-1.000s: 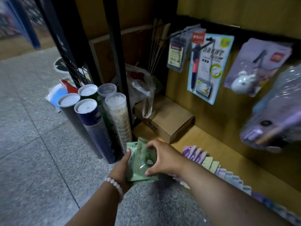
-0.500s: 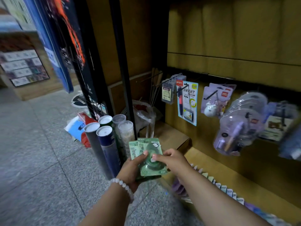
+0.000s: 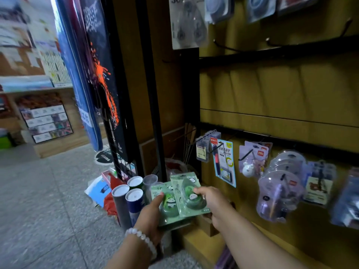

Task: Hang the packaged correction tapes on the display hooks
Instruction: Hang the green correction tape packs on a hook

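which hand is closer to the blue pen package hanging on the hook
Right. The right hand, gripping a green correction tape pack, sits just below-left of the blue pen package; the left hand is farther left, holding the other packs.

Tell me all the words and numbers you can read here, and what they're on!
"36": on the white card hanging at the top.
Blue pen package: Chinese print, too blurred to read.
Green correction tape packs: panda pictures, print too small.
Dark banner and grey price tag: print blurred.
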{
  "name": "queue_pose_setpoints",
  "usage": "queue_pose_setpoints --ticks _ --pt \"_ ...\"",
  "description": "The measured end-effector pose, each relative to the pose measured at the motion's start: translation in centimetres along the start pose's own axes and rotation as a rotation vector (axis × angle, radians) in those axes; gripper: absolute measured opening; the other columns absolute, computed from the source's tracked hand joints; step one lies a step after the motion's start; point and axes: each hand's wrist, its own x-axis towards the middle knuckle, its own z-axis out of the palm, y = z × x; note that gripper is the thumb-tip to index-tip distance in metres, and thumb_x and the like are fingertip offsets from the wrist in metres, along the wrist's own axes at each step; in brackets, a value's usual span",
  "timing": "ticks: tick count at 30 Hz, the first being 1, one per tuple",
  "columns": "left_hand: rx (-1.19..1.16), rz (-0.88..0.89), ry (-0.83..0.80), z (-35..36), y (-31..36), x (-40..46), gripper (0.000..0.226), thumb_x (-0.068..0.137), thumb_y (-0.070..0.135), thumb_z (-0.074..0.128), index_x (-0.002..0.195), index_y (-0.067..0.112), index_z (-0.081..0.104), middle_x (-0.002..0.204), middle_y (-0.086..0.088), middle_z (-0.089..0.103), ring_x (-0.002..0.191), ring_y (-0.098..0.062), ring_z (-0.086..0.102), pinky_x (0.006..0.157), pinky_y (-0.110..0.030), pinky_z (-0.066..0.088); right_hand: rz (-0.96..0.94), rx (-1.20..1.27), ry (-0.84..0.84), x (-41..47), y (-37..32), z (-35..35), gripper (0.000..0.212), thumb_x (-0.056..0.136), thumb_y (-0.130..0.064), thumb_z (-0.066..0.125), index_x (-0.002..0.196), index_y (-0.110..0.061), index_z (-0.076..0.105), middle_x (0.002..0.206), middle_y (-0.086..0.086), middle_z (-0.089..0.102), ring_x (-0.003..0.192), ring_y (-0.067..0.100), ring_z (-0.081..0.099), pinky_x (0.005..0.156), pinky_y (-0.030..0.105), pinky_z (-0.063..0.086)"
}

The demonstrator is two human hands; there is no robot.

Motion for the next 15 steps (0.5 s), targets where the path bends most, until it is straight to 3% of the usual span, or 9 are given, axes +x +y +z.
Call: queue_pose_setpoints --ticks 3,6,11,13,15 --pt "-0.001 0.014 0.012 0.1 2.0 0.1 0.035 0.098 0.029 0.052 0.120 0.003 0.060 0.107 -0.028 0.071 0.098 -0.042 0.069 0.076 -0.050 0.058 -0.076 0.022 -0.008 0.0 -3.4 0.8 0.017 0.088 -0.014 0.057 0.104 -0.007 0.058 0.090 0.008 0.056 0.076 0.019 0.052 0.060 0.028 0.036" --pt "0.029 0.053 0.024 0.5 3.9 0.2 0.037 0.096 0.029 0.056 0.119 0.001 0.063 0.103 -0.029 0.072 0.095 -0.042 0.070 0.084 -0.054 0.056 -0.232 0.033 -0.036 -0.2 -8.3 2.4 0.014 0.089 -0.009 0.056 0.103 -0.010 0.057 0.092 0.008 0.059 0.075 0.015 0.052 0.058 0.027 0.036" --pt "0.088 0.187 0.034 1.9 7.5 0.3 0.037 0.095 0.027 0.058 0.110 -0.007 0.066 0.076 -0.025 0.073 0.054 -0.032 0.071 0.043 -0.032 0.056 -0.519 0.028 -0.075 -0.1 -17.2 5.1 0.027 0.090 -0.010 0.063 0.114 -0.014 0.051 0.105 0.009 0.064 0.076 0.012 0.061 0.053 0.021 0.041" --pt "0.093 0.191 0.015 2.6 8.8 0.1 0.035 0.094 0.029 0.059 0.105 -0.004 0.067 0.079 -0.025 0.074 0.056 -0.032 0.072 0.045 -0.036 0.057 -0.594 0.000 -0.074 0.1 -20.1 6.1 0.028 0.091 -0.012 0.063 0.113 -0.016 0.047 0.107 0.007 0.063 0.079 0.012 0.061 0.054 0.021 0.040" --pt "0.091 0.171 -0.021 3.2 9.8 0.0 0.034 0.094 0.031 0.059 0.106 0.000 0.066 0.091 -0.027 0.074 0.070 -0.037 0.073 0.054 -0.044 0.060 -0.635 -0.038 -0.060 0.7 -22.2 7.0 0.028 0.091 -0.015 0.064 0.111 -0.020 0.046 0.113 0.007 0.063 0.087 0.016 0.062 0.054 0.021 0.039"
